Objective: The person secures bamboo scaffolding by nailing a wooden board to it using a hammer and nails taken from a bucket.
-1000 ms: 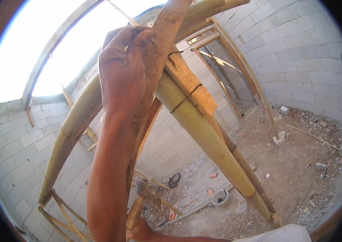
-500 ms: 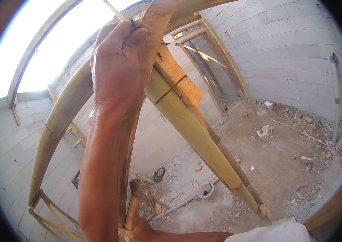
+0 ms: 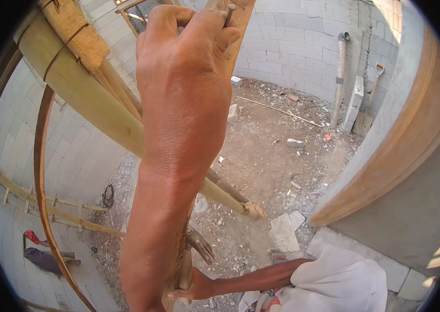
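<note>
View from a height inside a block-walled enclosure. The left hand (image 3: 186, 78), raised close before the camera, has its fingers curled shut around the upper part of a rough wooden pole (image 3: 238, 21), and pinches a nail (image 3: 229, 13) upright between thumb and forefinger against the wood, apparently to keep the nail steady at that spot. The pole runs down behind the forearm toward the near lower edge, where the right hand (image 3: 194, 288), reaching in from the right below a white sleeve (image 3: 334, 278), closes around its lower end (image 3: 186, 260); the two grips, one high and one low, look meant to keep the long piece from swinging. Whether the right fingers wrap fully round cannot be told, as the far side is hidden. To the left, a thick bamboo brace (image 3: 90, 109) slopes down to the rubble-strewn ground (image 3: 261, 166), bound with wire to a shorter timber block (image 3: 72, 34). A bamboo ladder (image 3: 48, 208) lies along the left wall. Far right, a shovel (image 3: 368, 99) and a grey pipe (image 3: 339, 78) lean on the block wall (image 3: 303, 36).
</note>
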The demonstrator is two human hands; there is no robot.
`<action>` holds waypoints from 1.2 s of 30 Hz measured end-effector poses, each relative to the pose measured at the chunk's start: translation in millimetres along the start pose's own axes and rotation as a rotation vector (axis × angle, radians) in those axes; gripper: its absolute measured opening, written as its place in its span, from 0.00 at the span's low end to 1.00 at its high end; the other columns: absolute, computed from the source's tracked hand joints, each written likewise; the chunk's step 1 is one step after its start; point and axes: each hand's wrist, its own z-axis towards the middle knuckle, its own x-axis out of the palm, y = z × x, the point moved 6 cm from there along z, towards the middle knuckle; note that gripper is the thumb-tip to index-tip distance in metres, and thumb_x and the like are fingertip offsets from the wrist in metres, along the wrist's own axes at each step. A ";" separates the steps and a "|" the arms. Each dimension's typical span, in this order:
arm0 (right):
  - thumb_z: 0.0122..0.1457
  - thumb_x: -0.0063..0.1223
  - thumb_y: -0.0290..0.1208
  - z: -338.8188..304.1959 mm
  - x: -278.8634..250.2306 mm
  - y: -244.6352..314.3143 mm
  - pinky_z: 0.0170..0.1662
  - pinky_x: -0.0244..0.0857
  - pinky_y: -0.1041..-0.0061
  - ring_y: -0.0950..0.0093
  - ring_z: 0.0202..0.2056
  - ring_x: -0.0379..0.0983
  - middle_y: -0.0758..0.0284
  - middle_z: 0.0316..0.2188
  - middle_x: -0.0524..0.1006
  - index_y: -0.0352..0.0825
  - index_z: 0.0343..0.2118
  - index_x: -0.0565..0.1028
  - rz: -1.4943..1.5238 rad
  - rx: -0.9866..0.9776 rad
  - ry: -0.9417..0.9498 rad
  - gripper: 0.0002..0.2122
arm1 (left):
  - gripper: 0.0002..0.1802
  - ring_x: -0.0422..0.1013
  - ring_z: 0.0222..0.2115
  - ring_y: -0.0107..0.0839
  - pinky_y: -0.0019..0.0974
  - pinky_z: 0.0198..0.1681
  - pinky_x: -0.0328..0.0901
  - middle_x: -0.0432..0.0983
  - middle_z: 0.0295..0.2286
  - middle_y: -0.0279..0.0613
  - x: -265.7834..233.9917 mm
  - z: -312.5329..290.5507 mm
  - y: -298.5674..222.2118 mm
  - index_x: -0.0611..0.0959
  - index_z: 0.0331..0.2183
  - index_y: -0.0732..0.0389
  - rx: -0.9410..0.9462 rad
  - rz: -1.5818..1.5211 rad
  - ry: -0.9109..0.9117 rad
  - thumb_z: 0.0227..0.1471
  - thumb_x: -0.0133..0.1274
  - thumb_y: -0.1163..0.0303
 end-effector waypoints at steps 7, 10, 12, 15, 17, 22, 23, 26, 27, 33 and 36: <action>0.60 0.74 0.28 -75.9 -88.9 -50.3 0.53 0.76 0.68 0.76 0.47 0.81 0.63 0.47 0.84 0.30 0.58 0.74 -0.033 0.059 -0.353 0.26 | 0.07 0.72 0.42 0.51 0.53 0.45 0.70 0.76 0.44 0.52 99.8 -109.5 -10.3 0.86 0.41 0.63 -0.160 -0.239 0.069 0.60 0.64 0.74; 0.58 0.74 0.26 -100.1 -126.6 -68.0 0.49 0.77 0.70 0.77 0.43 0.82 0.65 0.43 0.85 0.30 0.56 0.74 0.006 0.114 -0.491 0.25 | 0.09 0.72 0.43 0.53 0.55 0.47 0.70 0.76 0.46 0.53 149.5 -149.0 -22.1 0.85 0.42 0.64 -0.225 -0.308 0.100 0.61 0.64 0.73; 0.56 0.73 0.23 -112.1 -150.6 -83.7 0.48 0.78 0.70 0.77 0.42 0.82 0.66 0.42 0.85 0.30 0.55 0.74 0.051 0.176 -0.534 0.25 | 0.10 0.73 0.46 0.56 0.56 0.48 0.70 0.76 0.47 0.55 187.5 -186.3 -23.2 0.84 0.44 0.64 -0.264 -0.309 0.160 0.61 0.63 0.73; 0.53 0.75 0.25 -138.7 -202.7 -120.5 0.58 0.73 0.66 0.72 0.51 0.80 0.63 0.50 0.82 0.31 0.61 0.71 0.123 0.371 -0.538 0.32 | 0.11 0.73 0.49 0.61 0.56 0.50 0.71 0.76 0.47 0.60 253.4 -244.0 -39.6 0.83 0.46 0.63 -0.340 -0.361 0.238 0.63 0.62 0.73; 0.52 0.75 0.25 -163.4 -236.1 -144.6 0.59 0.72 0.66 0.71 0.52 0.79 0.63 0.50 0.82 0.31 0.61 0.71 0.100 0.406 -0.639 0.33 | 0.11 0.74 0.49 0.63 0.57 0.49 0.71 0.76 0.46 0.63 298.9 -283.7 -52.3 0.83 0.46 0.64 -0.444 -0.471 0.351 0.63 0.61 0.73; 0.50 0.76 0.26 -220.4 -323.7 -229.7 0.60 0.71 0.66 0.70 0.53 0.78 0.64 0.51 0.82 0.32 0.62 0.71 0.040 0.520 -0.832 0.35 | 0.10 0.76 0.44 0.62 0.57 0.46 0.72 0.76 0.44 0.65 411.1 -396.0 -78.9 0.81 0.45 0.66 -0.661 -0.666 0.560 0.63 0.61 0.73; 0.49 0.76 0.26 -220.2 -339.4 -239.6 0.60 0.71 0.65 0.69 0.55 0.77 0.62 0.53 0.81 0.32 0.63 0.71 0.070 0.475 -0.866 0.36 | 0.10 0.76 0.43 0.62 0.57 0.45 0.72 0.75 0.44 0.64 432.0 -425.2 -76.8 0.80 0.44 0.66 -0.653 -0.664 0.549 0.63 0.61 0.73; 0.49 0.76 0.26 -246.7 -396.5 -283.9 0.63 0.69 0.65 0.68 0.58 0.76 0.61 0.57 0.80 0.32 0.65 0.70 0.065 0.688 -0.992 0.38 | 0.11 0.76 0.42 0.61 0.57 0.44 0.72 0.74 0.46 0.64 498.1 -514.8 -93.8 0.79 0.44 0.66 -0.740 -0.725 0.597 0.63 0.61 0.73; 0.51 0.74 0.27 -250.0 -415.0 -290.9 0.64 0.67 0.65 0.67 0.60 0.74 0.60 0.59 0.79 0.32 0.66 0.69 0.132 0.757 -1.000 0.38 | 0.11 0.76 0.42 0.61 0.57 0.43 0.72 0.73 0.46 0.64 519.6 -544.1 -96.6 0.79 0.45 0.66 -0.782 -0.750 0.620 0.63 0.61 0.73; 0.60 0.68 0.32 -283.8 -496.9 -416.0 0.66 0.64 0.68 0.67 0.64 0.71 0.58 0.63 0.76 0.30 0.70 0.67 0.441 0.795 -1.128 0.35 | 0.12 0.77 0.42 0.64 0.59 0.43 0.73 0.73 0.46 0.64 622.8 -725.9 -100.5 0.78 0.47 0.64 -0.916 -0.752 0.733 0.64 0.60 0.73; 0.61 0.66 0.32 -284.4 -524.5 -481.4 0.63 0.66 0.68 0.68 0.61 0.72 0.58 0.62 0.77 0.29 0.69 0.67 0.585 0.742 -1.193 0.33 | 0.12 0.77 0.42 0.65 0.59 0.44 0.73 0.74 0.45 0.65 655.4 -795.9 -86.3 0.77 0.47 0.64 -0.955 -0.729 0.781 0.64 0.60 0.74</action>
